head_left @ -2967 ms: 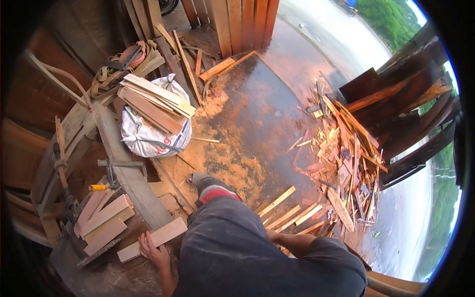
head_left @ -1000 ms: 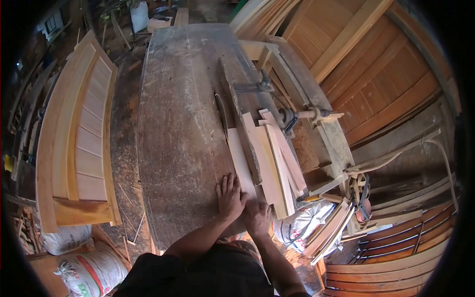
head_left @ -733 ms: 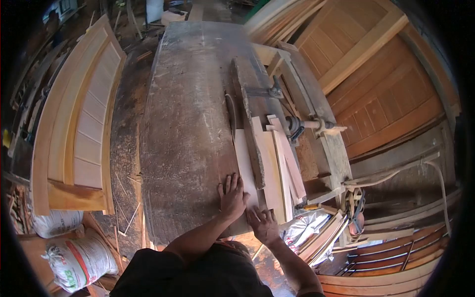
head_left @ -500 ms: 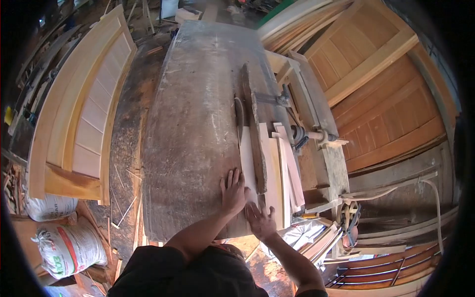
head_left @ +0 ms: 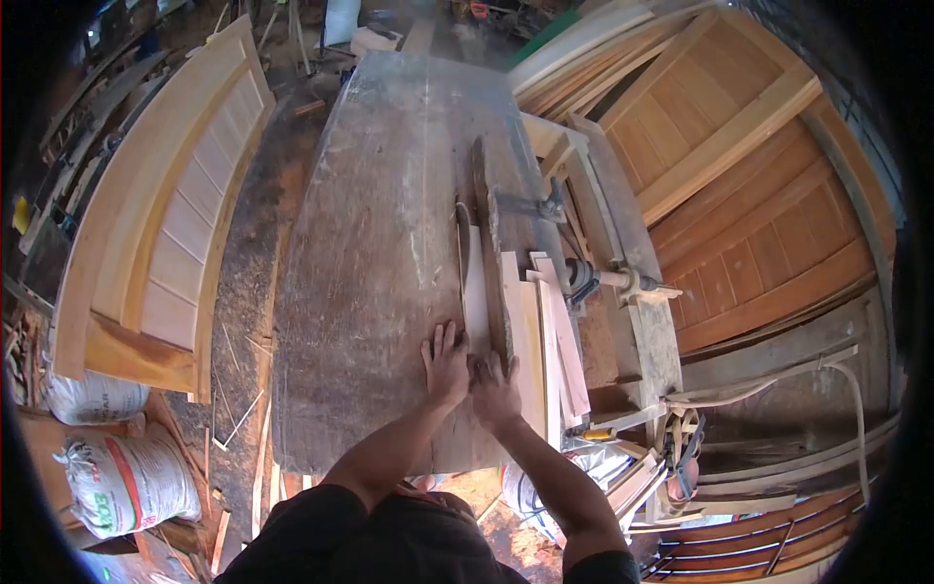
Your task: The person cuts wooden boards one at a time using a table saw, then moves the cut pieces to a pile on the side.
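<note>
Both hands lie flat and spread, gripping nothing. The left hand (head_left: 446, 365) presses on the near end of a thin pale board (head_left: 477, 297), fingers reaching onto the table. The right hand (head_left: 494, 389) sits just beside it, against the board's near right corner. The board lies lengthwise on the worn saw table (head_left: 379, 243), its right edge against the dark wooden fence (head_left: 493, 243). Its far end is beside the saw blade (head_left: 458, 226). Judging by that, the cut looks barely begun, with nearly the whole board on the near side. Right of the fence lie several similar strips (head_left: 547, 331), perhaps finished pieces. Beyond are a metal clamp (head_left: 533, 206) and panelled doors (head_left: 739, 195).
</note>
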